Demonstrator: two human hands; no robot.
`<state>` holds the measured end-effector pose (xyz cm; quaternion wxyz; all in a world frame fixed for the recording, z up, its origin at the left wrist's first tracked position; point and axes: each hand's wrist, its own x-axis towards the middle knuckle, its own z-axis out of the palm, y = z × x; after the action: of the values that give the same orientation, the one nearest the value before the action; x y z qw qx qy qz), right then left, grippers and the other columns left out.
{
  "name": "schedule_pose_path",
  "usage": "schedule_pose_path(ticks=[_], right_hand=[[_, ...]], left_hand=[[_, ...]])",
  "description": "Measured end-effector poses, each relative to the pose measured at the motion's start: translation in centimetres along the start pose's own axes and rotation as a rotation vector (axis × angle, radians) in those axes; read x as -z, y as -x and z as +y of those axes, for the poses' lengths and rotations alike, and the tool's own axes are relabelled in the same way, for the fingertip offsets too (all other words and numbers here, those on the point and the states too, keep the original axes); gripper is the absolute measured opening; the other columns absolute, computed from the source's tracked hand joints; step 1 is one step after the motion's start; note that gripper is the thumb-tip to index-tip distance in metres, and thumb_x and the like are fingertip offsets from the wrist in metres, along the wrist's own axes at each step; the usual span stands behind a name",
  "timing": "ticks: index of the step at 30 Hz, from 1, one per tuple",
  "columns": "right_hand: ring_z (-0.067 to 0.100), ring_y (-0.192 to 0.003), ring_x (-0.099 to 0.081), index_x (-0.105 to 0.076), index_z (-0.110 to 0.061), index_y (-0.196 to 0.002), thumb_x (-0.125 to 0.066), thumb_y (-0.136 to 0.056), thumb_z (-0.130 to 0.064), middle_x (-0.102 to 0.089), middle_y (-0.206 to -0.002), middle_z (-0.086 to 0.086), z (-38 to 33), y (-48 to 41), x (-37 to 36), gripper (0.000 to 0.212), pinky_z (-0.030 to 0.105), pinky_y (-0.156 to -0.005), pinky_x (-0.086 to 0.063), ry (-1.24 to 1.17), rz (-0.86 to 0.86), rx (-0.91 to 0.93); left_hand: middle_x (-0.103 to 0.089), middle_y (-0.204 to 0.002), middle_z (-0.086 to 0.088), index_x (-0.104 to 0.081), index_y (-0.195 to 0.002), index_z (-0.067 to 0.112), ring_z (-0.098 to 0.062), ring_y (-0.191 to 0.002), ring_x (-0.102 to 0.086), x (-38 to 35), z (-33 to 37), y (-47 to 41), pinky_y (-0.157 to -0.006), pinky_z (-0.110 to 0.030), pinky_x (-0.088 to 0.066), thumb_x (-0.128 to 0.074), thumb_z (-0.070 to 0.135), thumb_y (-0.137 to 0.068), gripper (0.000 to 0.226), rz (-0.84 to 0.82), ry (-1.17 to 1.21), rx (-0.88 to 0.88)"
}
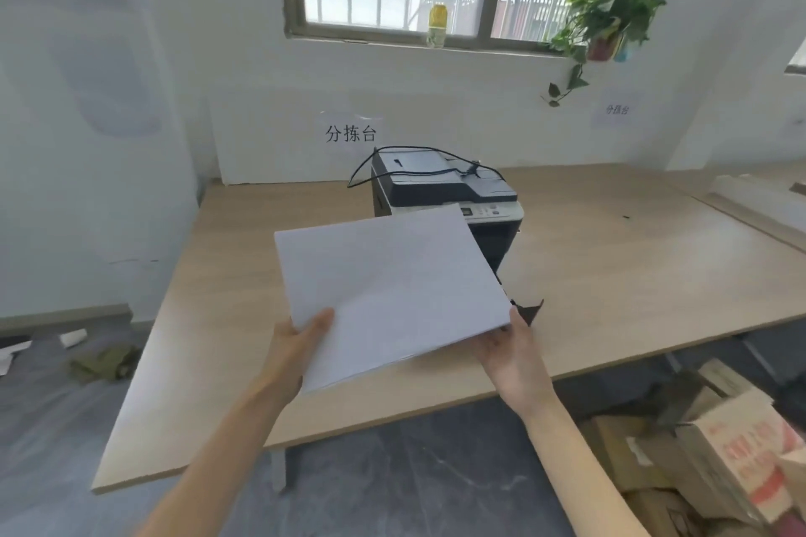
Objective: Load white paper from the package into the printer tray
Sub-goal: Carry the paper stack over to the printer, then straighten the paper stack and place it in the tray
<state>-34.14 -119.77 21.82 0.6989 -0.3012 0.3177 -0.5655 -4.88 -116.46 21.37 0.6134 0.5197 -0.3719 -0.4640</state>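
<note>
A stack of white paper (pixel 388 292) is held flat above the wooden table (pixel 610 266), in front of a grey and white printer (pixel 440 183). My left hand (pixel 301 344) grips the stack's near left corner, thumb on top. My right hand (pixel 508 344) holds the near right corner from below. The sheets cover most of the printer's front; a dark corner of the pulled-out tray (pixel 530 310) shows just past the paper's right corner. A black cable (pixel 418 153) loops over the printer's top.
Opened cardboard boxes (pixel 719 458), one with red print, sit on the floor at the lower right. A potted plant (pixel 606 22) and a yellow bottle (pixel 437 24) stand on the window sill. Crumpled cloth (pixel 104 362) lies on the floor at left.
</note>
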Motion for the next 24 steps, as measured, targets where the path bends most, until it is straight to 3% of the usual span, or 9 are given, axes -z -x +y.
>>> schedule_pose_path(ticks=[5,8,11,15,17,19,22,24], right_hand=[[0.026,-0.108,-0.064,-0.053,-0.016,-0.129,-0.056,-0.09,-0.031,-0.064,-0.121,0.01,2.2,-6.5,-4.1,0.043,0.034,-0.083,-0.057,0.086,-0.044,-0.078],[0.024,-0.102,-0.061,-0.044,-0.02,-0.13,-0.052,-0.095,-0.011,-0.061,-0.118,0.006,3.9,-10.1,-7.0,0.037,0.038,-0.081,-0.055,0.123,0.075,-0.037],[0.024,-0.103,-0.058,-0.043,-0.026,-0.118,-0.044,-0.091,0.001,-0.059,-0.112,0.002,4.8,-13.3,-9.1,0.038,0.049,-0.093,-0.05,0.235,0.252,0.035],[0.018,-0.094,-0.061,-0.051,-0.031,-0.1,-0.043,-0.088,0.01,-0.062,-0.106,0.002,4.4,-17.7,-9.7,0.044,0.033,-0.077,-0.053,0.311,0.269,0.096],[0.017,-0.091,-0.063,-0.053,-0.031,-0.099,-0.044,-0.089,0.011,-0.064,-0.103,0.0,4.1,-19.9,-9.7,0.044,0.028,-0.071,-0.053,0.364,0.221,0.1],[0.014,-0.089,-0.069,-0.056,-0.032,-0.103,-0.046,-0.091,0.007,-0.07,-0.101,-0.005,4.2,-21.9,-9.9,0.042,0.024,-0.066,-0.056,0.428,0.11,0.088],[0.015,-0.09,-0.072,-0.059,-0.028,-0.11,-0.048,-0.093,0.003,-0.075,-0.1,-0.006,4.8,-24.6,-11.4,0.036,0.027,-0.065,-0.059,0.476,-0.057,0.04],[0.022,-0.09,-0.072,-0.059,-0.02,-0.11,-0.047,-0.093,0.006,-0.075,-0.102,0.003,5.8,-26.4,-13.1,0.033,0.034,-0.067,-0.06,0.519,-0.13,0.029]], left_hand=[[-0.076,-0.089,0.005,-0.071,-0.091,0.023,-0.013,-0.081,-0.073,-2.1,-0.1,-3.3,-0.068,-0.031,-0.059,-0.065,0.022,-0.089,0.006,0.134,0.039,-0.059],[-0.076,-0.088,0.004,-0.07,-0.09,0.024,-0.009,-0.076,-0.073,-2.8,-0.8,-4.5,-0.057,-0.019,-0.058,-0.064,0.024,-0.09,0.005,0.228,0.027,-0.096],[-0.077,-0.086,0.013,-0.069,-0.09,0.029,-0.005,-0.079,-0.073,-3.0,-1.8,-5.9,-0.056,-0.014,-0.056,-0.062,0.025,-0.091,0.008,0.204,0.0,-0.109],[-0.078,-0.093,0.011,-0.069,-0.098,0.028,-0.011,-0.09,-0.073,0.5,-1.9,-10.2,-0.064,-0.021,-0.057,-0.063,0.032,-0.09,0.011,0.161,0.085,0.01],[-0.075,-0.107,0.004,-0.065,-0.112,0.028,-0.012,-0.092,-0.071,4.2,-1.0,-13.5,-0.075,-0.03,-0.055,-0.052,0.036,-0.094,0.024,0.081,0.132,0.055],[-0.073,-0.109,0.001,-0.062,-0.12,0.026,-0.011,-0.086,-0.07,7.6,0.6,-16.9,-0.074,-0.03,-0.052,-0.045,0.037,-0.096,0.032,-0.057,0.066,0.137],[-0.074,-0.103,0.001,-0.063,-0.122,0.023,-0.016,-0.086,-0.07,9.9,3.4,-21.5,-0.071,-0.025,-0.055,-0.06,0.057,-0.079,0.055,-0.375,-0.183,0.226],[-0.074,-0.106,0.003,-0.066,-0.118,0.025,-0.016,-0.093,-0.07,9.6,4.3,-23.8,-0.071,-0.022,-0.055,-0.068,0.057,-0.073,0.055,-0.504,-0.336,0.237]])
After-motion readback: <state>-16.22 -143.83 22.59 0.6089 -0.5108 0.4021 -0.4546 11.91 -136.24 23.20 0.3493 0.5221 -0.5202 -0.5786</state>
